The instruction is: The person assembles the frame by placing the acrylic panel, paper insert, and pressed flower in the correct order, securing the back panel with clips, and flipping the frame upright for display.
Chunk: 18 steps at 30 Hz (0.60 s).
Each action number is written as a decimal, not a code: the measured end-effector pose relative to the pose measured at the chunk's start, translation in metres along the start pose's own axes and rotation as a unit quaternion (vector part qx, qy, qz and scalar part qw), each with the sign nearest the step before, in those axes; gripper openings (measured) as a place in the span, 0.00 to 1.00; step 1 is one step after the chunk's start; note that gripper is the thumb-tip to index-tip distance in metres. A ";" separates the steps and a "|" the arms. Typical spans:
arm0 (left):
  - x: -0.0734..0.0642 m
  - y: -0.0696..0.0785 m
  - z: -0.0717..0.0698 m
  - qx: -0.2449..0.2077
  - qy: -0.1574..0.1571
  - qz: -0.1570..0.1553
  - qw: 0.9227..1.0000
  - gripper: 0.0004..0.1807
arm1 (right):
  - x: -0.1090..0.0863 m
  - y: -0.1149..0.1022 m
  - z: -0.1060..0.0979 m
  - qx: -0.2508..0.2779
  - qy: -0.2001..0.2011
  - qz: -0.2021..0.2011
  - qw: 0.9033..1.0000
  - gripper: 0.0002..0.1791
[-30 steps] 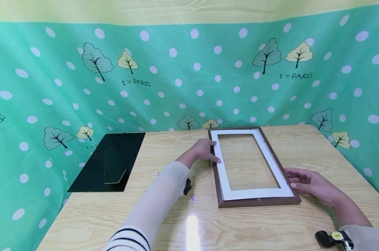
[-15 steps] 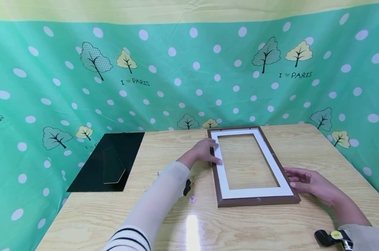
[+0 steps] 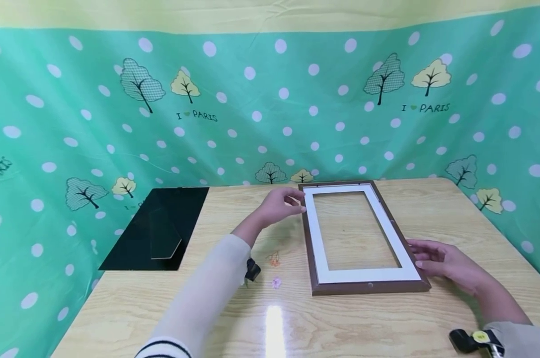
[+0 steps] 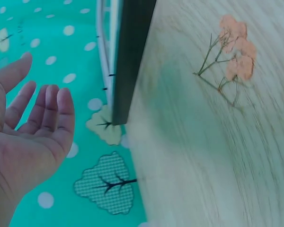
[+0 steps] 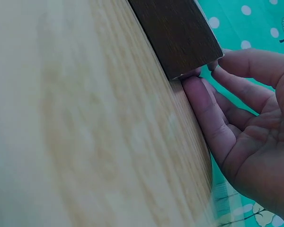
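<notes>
A brown picture frame [image 3: 370, 288] lies on the table with a white mat [image 3: 363, 276] set inside it. Through the mat's rectangular opening the wood tabletop shows. My left hand [image 3: 282, 205] is at the frame's left side near the far end, fingers loosely bent and grasping nothing. In the left wrist view that hand [image 4: 33, 127] is apart from the frame's dark side [image 4: 132, 61], palm in sight. My right hand [image 3: 448, 263] rests along the frame's right side near the front corner. In the right wrist view its fingers [image 5: 246, 64] touch the dark frame end [image 5: 180, 38].
A black backing board [image 3: 131, 248] with a stand leg [image 3: 162, 238] lies at the table's left. Dried orange flowers [image 3: 274, 259] and a small pink flower [image 3: 276, 283] lie on the tabletop between my left forearm and the frame. A green dotted curtain [image 3: 270, 119] hangs behind.
My left hand has drawn off the mat's left border, moving left and slightly away from me. The orange flowers have come into fuller view. My right hand and the frame stay put.
</notes>
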<state>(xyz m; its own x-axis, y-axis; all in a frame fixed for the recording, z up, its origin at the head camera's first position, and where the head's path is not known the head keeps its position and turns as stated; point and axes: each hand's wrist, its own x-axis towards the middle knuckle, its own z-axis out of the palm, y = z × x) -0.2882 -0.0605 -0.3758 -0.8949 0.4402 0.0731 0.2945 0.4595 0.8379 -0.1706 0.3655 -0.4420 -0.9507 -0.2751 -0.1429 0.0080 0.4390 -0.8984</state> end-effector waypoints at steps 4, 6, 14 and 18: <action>-0.016 0.002 -0.011 -0.033 0.031 0.023 0.999 0.19 | 0.001 -0.002 0.002 -0.003 0.001 0.007 1.000 0.37; -0.023 0.003 -0.016 -0.046 0.041 0.031 0.998 0.17 | 0.001 -0.003 0.003 -0.005 0.003 0.006 1.000 0.37; -0.055 -0.002 -0.034 -0.065 0.064 0.012 0.996 0.14 | 0.000 -0.006 0.006 -0.018 0.011 0.009 1.000 0.38; -0.071 -0.007 -0.042 -0.062 0.064 0.003 0.996 0.13 | 0.001 -0.006 0.006 -0.037 0.013 0.005 0.999 0.38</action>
<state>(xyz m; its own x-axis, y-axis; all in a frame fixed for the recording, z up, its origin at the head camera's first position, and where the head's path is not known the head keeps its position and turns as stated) -0.2413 -0.1276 -0.3640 -0.9310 0.3368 0.1404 0.2635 0.3545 0.8971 -0.1693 0.3576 -0.4390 -0.9585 -0.2480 -0.1405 -0.0037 0.5037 -0.8639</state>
